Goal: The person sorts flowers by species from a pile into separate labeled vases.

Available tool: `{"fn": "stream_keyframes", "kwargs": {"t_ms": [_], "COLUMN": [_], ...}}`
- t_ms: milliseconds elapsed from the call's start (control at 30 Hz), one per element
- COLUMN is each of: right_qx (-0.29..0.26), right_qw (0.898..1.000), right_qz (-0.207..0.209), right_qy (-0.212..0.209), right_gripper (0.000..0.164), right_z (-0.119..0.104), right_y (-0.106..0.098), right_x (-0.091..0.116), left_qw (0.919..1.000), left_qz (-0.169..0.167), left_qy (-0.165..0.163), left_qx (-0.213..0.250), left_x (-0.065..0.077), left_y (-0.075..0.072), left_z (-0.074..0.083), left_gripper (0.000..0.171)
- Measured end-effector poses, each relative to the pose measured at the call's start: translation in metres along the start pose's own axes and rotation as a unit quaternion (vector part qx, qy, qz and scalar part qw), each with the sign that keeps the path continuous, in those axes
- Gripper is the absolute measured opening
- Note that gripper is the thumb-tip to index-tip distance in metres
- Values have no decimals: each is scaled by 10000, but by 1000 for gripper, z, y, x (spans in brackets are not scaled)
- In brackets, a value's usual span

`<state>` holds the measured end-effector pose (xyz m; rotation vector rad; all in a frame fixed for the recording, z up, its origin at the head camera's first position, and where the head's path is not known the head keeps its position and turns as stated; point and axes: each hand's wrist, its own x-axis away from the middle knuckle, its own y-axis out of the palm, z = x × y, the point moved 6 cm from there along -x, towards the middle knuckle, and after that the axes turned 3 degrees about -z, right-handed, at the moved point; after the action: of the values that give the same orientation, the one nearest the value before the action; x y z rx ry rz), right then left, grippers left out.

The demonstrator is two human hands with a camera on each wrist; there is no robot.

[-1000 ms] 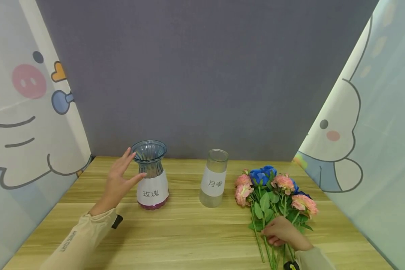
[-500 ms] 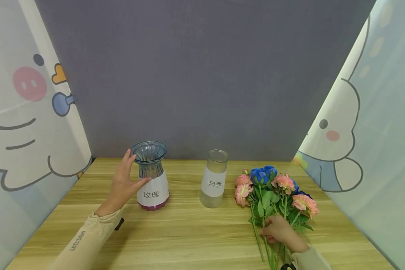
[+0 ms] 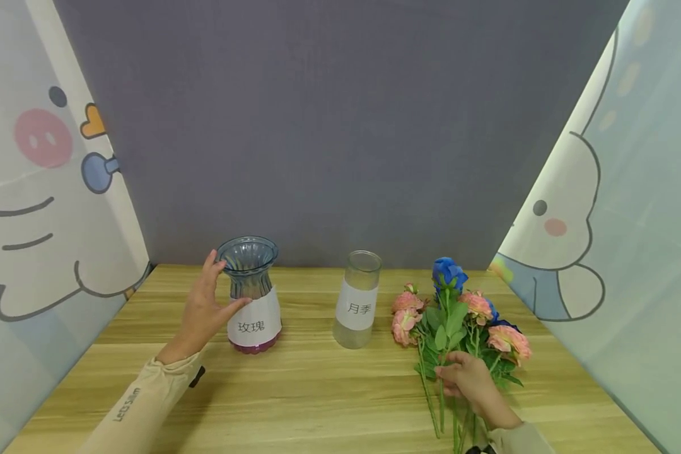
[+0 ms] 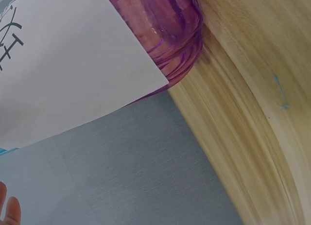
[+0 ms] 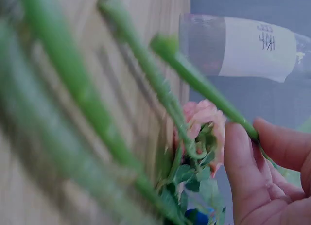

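Note:
My left hand (image 3: pixel 200 313) is beside the flared blue vase (image 3: pixel 250 287), fingers spread near the rim and thumb in front of the paper label. Whether it touches the glass I cannot tell; the left wrist view shows the vase's purple base (image 4: pixel 182 35). On the right, my right hand (image 3: pixel 471 381) pinches the green stem (image 5: pixel 209 91) of a blue rose (image 3: pixel 448 274) between thumb and fingers. The rose's head is raised above the other flowers. Pink flowers (image 3: pixel 509 342) and another blue bloom (image 3: pixel 502 321) lie around it on the table, their stems towards me.
A clear cylindrical vase (image 3: pixel 356 309) with a white label stands between the blue vase and the flowers. The wooden table (image 3: pixel 318 397) ends at a grey back panel (image 3: pixel 340 126). Cartoon-printed sheets (image 3: pixel 51 252) flank both sides.
My right hand has lifted the blue rose slightly up from the bunch, its head shifting away from me. My left hand has come a little closer to the blue vase.

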<state>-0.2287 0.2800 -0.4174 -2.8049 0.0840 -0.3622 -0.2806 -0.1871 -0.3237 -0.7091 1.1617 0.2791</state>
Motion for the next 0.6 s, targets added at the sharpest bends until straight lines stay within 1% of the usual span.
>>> {"fn": "stream_keyframes", "kwargs": {"t_ms": [167, 233, 300, 400, 467, 533, 600], "right_qx": [-410, -615, -801, -1178, -1470, -1713, -1925], "right_qw": [9982, 9959, 9925, 9833, 9747, 9659, 9587], "right_qz": [342, 527, 717, 1062, 1296, 1517, 1632], "right_qy": [-289, -415, -587, -890, -1074, -1214, -1314], "right_gripper": [58, 60, 63, 60, 56, 53, 54], "right_z": [-13, -19, -24, -32, -36, -38, -39], "right_y": [0, -1, -2, -2, 1, 4, 7], "right_x": [3, 5, 8, 10, 10, 11, 12], "left_qw": [9999, 9998, 9998, 9999, 9998, 9997, 9994], "left_qz": [-2, -49, -95, -125, -158, -193, -240], "left_qy": [-2, 2, 7, -30, -71, -120, -146], "left_qx": [118, 193, 160, 60, 22, 87, 177], "left_x": [0, 0, 0, -1, -1, -1, 0], "left_y": [-1, -1, -1, -2, -2, -2, -1], "left_z": [1, 2, 2, 1, 0, -1, -2], "left_gripper": [76, 76, 76, 76, 77, 77, 78]}}
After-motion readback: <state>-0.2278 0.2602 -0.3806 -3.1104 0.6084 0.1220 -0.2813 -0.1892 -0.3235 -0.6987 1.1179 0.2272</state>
